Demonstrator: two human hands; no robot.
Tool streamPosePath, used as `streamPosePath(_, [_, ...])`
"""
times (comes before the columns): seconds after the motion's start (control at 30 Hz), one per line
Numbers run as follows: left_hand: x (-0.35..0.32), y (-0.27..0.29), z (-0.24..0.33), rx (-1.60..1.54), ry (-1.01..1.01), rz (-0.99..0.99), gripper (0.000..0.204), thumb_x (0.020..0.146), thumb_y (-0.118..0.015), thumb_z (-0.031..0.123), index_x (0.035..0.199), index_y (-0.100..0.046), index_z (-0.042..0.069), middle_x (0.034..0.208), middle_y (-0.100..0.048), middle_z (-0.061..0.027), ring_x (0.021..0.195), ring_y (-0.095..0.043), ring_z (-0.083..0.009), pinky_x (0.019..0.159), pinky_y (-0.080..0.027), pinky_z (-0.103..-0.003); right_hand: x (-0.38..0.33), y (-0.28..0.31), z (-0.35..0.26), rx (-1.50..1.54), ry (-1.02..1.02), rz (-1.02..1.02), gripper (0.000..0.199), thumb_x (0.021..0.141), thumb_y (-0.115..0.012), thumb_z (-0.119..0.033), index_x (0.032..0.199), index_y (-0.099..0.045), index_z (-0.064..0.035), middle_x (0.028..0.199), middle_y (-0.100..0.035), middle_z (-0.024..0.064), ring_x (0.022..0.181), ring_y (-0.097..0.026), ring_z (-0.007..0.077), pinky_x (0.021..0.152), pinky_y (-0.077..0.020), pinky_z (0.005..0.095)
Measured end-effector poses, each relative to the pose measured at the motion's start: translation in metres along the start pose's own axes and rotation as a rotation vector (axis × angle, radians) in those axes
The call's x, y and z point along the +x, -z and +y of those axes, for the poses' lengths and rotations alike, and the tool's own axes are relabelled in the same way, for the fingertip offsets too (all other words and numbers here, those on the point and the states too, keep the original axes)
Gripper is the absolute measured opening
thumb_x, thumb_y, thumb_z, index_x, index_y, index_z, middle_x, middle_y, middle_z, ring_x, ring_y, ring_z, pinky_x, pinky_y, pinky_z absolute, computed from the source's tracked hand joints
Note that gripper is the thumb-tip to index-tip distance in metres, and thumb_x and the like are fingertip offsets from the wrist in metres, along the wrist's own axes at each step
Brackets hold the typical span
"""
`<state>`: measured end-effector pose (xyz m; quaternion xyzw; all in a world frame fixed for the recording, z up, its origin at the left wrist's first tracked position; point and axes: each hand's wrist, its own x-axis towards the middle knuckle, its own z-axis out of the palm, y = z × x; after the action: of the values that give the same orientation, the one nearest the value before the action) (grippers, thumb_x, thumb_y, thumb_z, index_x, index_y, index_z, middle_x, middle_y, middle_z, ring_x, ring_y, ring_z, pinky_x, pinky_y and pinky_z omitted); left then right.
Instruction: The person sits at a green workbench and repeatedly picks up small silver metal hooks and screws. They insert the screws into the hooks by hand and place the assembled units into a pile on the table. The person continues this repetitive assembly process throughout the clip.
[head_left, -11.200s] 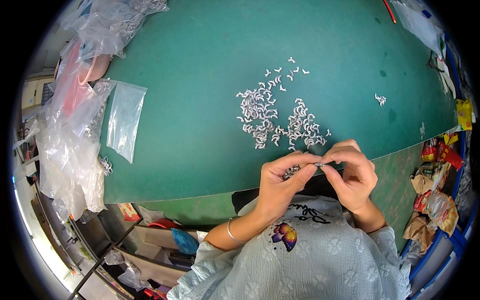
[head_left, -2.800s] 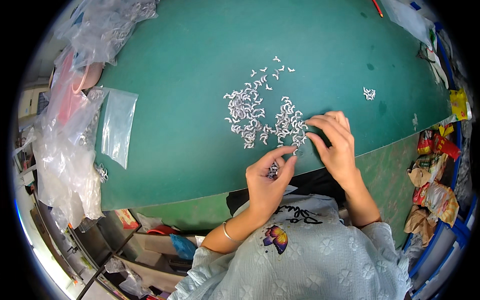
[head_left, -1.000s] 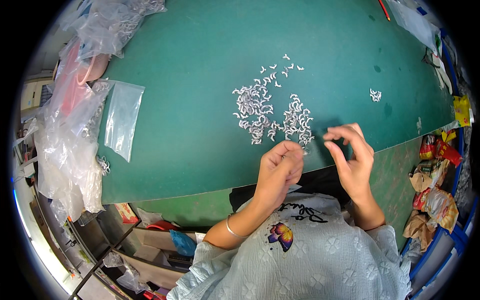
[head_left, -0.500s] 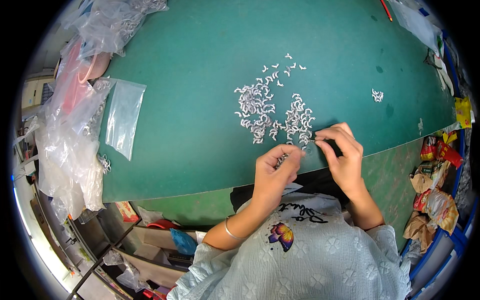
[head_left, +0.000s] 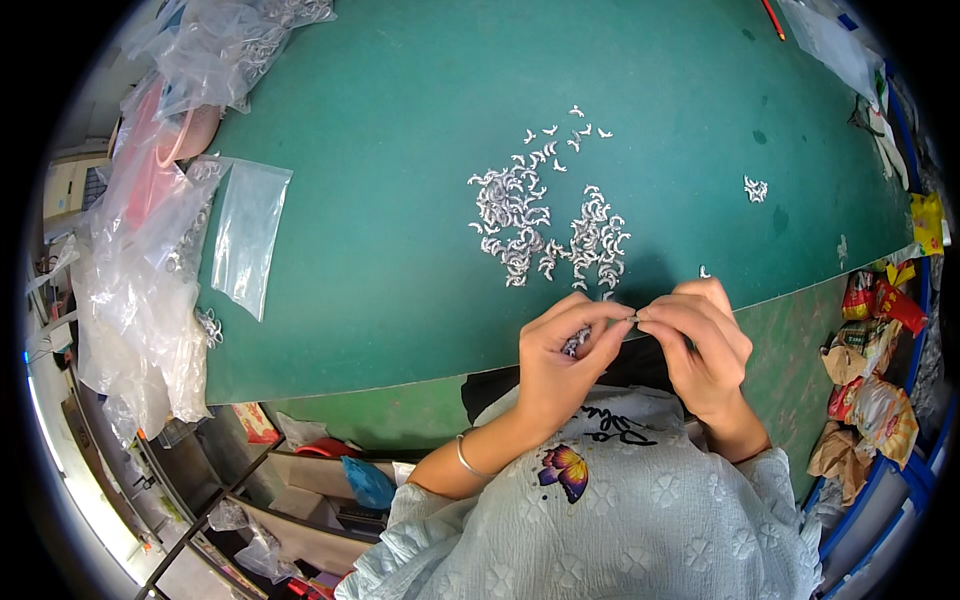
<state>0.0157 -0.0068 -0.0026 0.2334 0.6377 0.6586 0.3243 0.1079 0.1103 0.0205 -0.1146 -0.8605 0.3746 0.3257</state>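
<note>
Small curved silvery metal pieces (head_left: 512, 208) lie in a loose heap on the green tabletop, with a second patch of metal pieces (head_left: 597, 238) just right of it. Near the table's front edge, my left hand (head_left: 556, 368) is closed around several such pieces (head_left: 576, 342), partly hidden by its fingers. Thumb and forefinger of my right hand (head_left: 706, 350) pinch one tiny metal piece (head_left: 633, 319) against the left fingertips. What exactly this piece is remains too small to make out. One single curved piece (head_left: 704, 271) rests just beyond my right hand.
A little cluster of pieces (head_left: 755, 190) lies farther right on the green table (head_left: 380, 200). Clear plastic bags (head_left: 150, 290) and a pink basket (head_left: 195, 133) crowd the left edge, beside a flat bag (head_left: 250, 240). Crumpled snack packages (head_left: 870, 400) sit right of the table.
My right hand has drawn back from the heap toward me, and its fingertips now meet those of my left hand. The single piece beyond my right hand has come into view.
</note>
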Motion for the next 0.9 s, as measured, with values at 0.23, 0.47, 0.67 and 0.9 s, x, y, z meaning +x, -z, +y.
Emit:
streamPosePath(0.23, [0.000, 0.001, 0.004, 0.005, 0.033, -0.015, 0.016, 0.073, -0.064, -0.008, 0.087, -0.066, -0.001, 0.064, -0.046, 0.0019, 0.056, -0.039, -0.0036, 0.052, -0.032, -0.018, -0.002, 0.005, 0.001, -0.076, 0.037, -0.009, 0.019, 0.065, -0.064, 0.011, 0.083, -0.061, 0.0060, 0.079, -0.062, 0.0129, 0.068, -0.055, 0.0254, 0.059, -0.0458, 0.0316])
streamPosePath(0.47, [0.000, 0.002, 0.003, -0.066, 0.138, 0.058, 0.015, 0.077, -0.062, -0.006, 0.092, -0.065, -0.001, 0.066, -0.047, 0.0047, 0.058, -0.038, -0.0011, 0.051, -0.029, -0.017, 0.018, 0.040, 0.074, -0.514, -0.370, 0.330, 0.014, 0.073, -0.065, 0.003, 0.086, -0.062, 0.0011, 0.077, -0.061, 0.0094, 0.070, -0.057, 0.0199, 0.064, -0.0456, 0.0295])
streamPosePath(0.67, [0.000, 0.002, 0.003, -0.098, 0.173, 0.084, 0.013, 0.079, -0.061, -0.003, 0.092, -0.065, -0.001, 0.065, -0.047, 0.0056, 0.057, -0.037, -0.0008, 0.050, -0.028, -0.016, 0.017, 0.047, 0.090, -0.762, -0.330, 0.354, 0.022, 0.073, -0.067, -0.002, 0.093, -0.060, -0.0047, 0.079, -0.062, 0.0048, 0.081, -0.054, 0.0215, 0.077, -0.0405, 0.0324])
streamPosePath(0.9, [-0.001, 0.003, -0.003, -0.025, 0.180, 0.073, 0.011, 0.079, -0.062, -0.002, 0.089, -0.065, -0.002, 0.063, -0.047, 0.0052, 0.056, -0.039, -0.0021, 0.049, -0.030, -0.019, 0.004, -0.011, 0.039, -0.198, -0.186, -0.031, 0.028, 0.062, -0.072, 0.000, 0.088, -0.062, -0.0035, 0.087, -0.062, 0.0075, 0.083, -0.054, 0.0249, 0.074, -0.0413, 0.0341])
